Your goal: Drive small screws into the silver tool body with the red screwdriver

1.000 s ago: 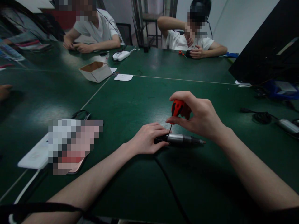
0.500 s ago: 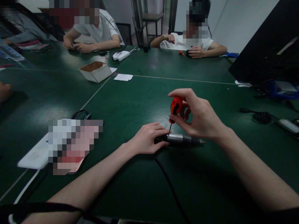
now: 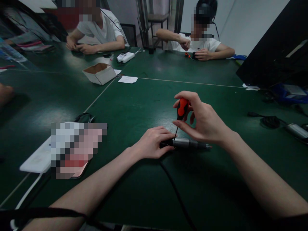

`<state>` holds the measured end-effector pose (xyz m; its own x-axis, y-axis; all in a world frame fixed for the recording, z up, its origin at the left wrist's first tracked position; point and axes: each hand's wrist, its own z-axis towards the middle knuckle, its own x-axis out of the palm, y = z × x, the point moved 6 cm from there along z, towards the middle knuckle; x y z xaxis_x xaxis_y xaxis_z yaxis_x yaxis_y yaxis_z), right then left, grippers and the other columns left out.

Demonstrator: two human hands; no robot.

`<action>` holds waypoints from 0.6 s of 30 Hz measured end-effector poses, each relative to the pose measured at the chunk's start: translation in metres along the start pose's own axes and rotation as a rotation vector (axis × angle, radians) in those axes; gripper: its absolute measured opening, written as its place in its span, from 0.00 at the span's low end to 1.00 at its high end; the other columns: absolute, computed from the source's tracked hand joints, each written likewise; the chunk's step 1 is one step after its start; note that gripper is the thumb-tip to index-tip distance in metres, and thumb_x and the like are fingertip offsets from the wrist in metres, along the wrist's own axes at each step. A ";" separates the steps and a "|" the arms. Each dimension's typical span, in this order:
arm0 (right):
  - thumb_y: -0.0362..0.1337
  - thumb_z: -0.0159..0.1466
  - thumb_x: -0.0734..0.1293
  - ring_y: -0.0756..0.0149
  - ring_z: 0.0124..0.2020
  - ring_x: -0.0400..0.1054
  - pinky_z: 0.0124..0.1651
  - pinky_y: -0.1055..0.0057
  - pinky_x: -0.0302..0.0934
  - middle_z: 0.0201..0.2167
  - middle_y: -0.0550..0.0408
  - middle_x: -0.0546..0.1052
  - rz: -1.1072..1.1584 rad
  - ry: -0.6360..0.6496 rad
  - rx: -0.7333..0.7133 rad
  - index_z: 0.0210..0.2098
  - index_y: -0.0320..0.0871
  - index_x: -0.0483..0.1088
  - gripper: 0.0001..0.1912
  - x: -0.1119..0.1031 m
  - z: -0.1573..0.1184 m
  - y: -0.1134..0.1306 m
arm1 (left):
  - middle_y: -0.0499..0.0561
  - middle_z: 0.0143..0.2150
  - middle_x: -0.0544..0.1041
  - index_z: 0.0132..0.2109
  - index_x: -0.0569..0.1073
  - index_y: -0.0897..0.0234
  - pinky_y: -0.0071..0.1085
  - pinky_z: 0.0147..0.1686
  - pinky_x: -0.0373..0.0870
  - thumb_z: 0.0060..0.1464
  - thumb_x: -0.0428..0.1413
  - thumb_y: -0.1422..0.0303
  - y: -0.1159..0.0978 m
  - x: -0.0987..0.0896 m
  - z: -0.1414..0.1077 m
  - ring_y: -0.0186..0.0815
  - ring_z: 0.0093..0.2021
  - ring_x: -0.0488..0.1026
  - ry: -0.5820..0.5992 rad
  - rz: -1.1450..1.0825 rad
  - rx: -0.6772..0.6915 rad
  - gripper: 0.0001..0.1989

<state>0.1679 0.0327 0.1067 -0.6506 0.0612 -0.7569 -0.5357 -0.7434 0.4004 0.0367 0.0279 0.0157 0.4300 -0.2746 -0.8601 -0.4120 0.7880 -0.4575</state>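
Pinching red-black screwdriver (image 3: 183,107), freshly turned, in half-curled right hand (image 3: 205,122); clasping cylindrical tool (image 3: 182,143) at left end in curled left hand (image 3: 153,142); still working same spot, apparently mid-twist.

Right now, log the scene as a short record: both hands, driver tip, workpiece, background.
left hand: holds the dark end of a cylindrical tool
right hand: grips a red-and-black screwdriver
driver tip: at the tool, beside the left fingertips
workpiece: lying sideways, silver middle section
surface: green table
background: open box, white paper, two people across
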 end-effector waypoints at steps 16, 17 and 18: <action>0.35 0.62 0.68 0.75 0.25 0.62 0.25 0.77 0.55 0.32 0.61 0.67 -0.088 -0.003 -0.020 0.56 0.44 0.52 0.27 0.002 -0.002 0.005 | 0.55 0.44 0.78 0.49 0.75 0.64 0.39 0.44 0.71 0.57 0.57 0.64 0.001 0.001 0.000 0.42 0.44 0.73 0.012 0.001 0.004 0.14; 0.36 0.62 0.68 0.75 0.24 0.62 0.24 0.77 0.55 0.31 0.61 0.67 -0.092 -0.003 -0.017 0.56 0.44 0.52 0.27 0.002 -0.002 0.004 | 0.54 0.44 0.78 0.49 0.74 0.64 0.39 0.44 0.71 0.57 0.57 0.64 0.001 0.001 0.000 0.42 0.45 0.73 0.011 -0.002 0.005 0.14; 0.37 0.62 0.69 0.75 0.24 0.62 0.24 0.77 0.55 0.32 0.61 0.67 -0.091 -0.004 -0.015 0.56 0.44 0.52 0.28 0.002 -0.002 0.004 | 0.54 0.44 0.78 0.49 0.75 0.64 0.39 0.44 0.71 0.57 0.57 0.65 0.001 0.001 0.000 0.43 0.44 0.74 0.007 -0.005 0.005 0.14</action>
<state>0.1658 0.0284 0.1055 -0.6017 0.1311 -0.7879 -0.5846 -0.7444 0.3226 0.0365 0.0281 0.0148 0.4264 -0.2828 -0.8592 -0.4056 0.7893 -0.4611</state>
